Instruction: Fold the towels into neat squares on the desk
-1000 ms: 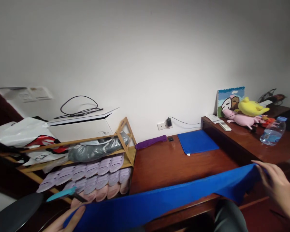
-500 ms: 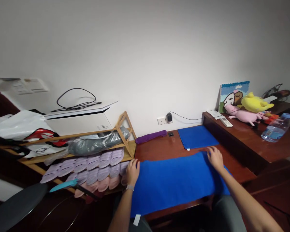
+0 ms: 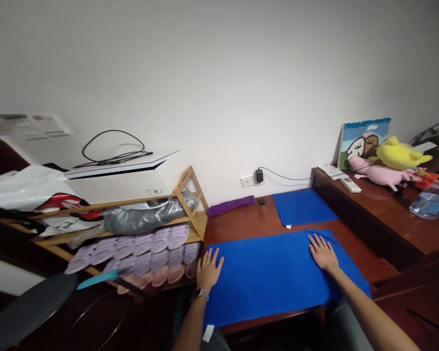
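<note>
A blue towel [image 3: 270, 275] lies spread out over the near part of the brown desk, its white tag [image 3: 208, 333] hanging at the front left corner. On the towel's left edge rests my left hand [image 3: 209, 270], fingers spread, a watch on the wrist. My right hand [image 3: 322, 252] lies flat with fingers apart on the towel's right part, near its far edge. Neither hand grips anything. Behind the spread towel is a second blue cloth [image 3: 303, 206], folded, with a small white tag. A folded purple cloth [image 3: 230, 205] lies along the wall.
To the left, a wooden rack [image 3: 192, 204] carries several lilac and pink slippers and a white box [image 3: 120, 184]. On the raised right side stand a remote control [image 3: 350, 185], plush toys [image 3: 380, 174], and a water bottle [image 3: 431, 202]. A plugged-in adapter [image 3: 259, 175] trails a cable.
My right hand has moved from the towel's far edge to lie flat on its surface. My left hand's fingers have spread out. The towel's right side now lies flatter.
</note>
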{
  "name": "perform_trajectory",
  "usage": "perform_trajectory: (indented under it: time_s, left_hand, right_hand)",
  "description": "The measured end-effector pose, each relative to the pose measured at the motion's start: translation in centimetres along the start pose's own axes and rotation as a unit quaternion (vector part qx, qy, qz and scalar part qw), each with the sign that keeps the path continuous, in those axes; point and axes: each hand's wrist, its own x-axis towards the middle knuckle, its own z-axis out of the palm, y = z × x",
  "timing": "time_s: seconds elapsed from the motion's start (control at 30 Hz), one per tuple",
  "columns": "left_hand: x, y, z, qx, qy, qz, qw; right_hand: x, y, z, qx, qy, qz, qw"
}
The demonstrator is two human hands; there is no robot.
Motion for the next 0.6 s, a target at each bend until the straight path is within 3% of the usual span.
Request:
perform_trajectory:
  time_s: [0.17,0.3,0.4,0.5,0.6]
  left_hand:
    - [1.2,-0.1,-0.4,-0.012,0.061,0.036,0.997]
    - [2.4,-1.0,0.5,-0.043,0.033,0.056,0.997]
    - [2.7,-1.4,1.6,-0.052,0.008,0.044,0.998]
    - [2.6,-1.5,2.2,-0.049,0.005,0.031,0.998]
    - [2.4,-1.4,2.2,-0.043,0.006,0.034,0.998]
  right_hand:
    - [0.7,-0.3,0.1,0.014,-0.018,0.010,1.000]
    - [1.6,-0.3,-1.2,0.018,-0.027,0.014,0.999]
    - [2.3,-1.6,-2.9,-0.002,-0.017,0.026,1.000]
    - [2.4,-6.2,-4.7,-0.022,0.029,-0.006,0.999]
    - [1.5,-14.1,-5.3,0.036,0.043,-0.145,0.988]
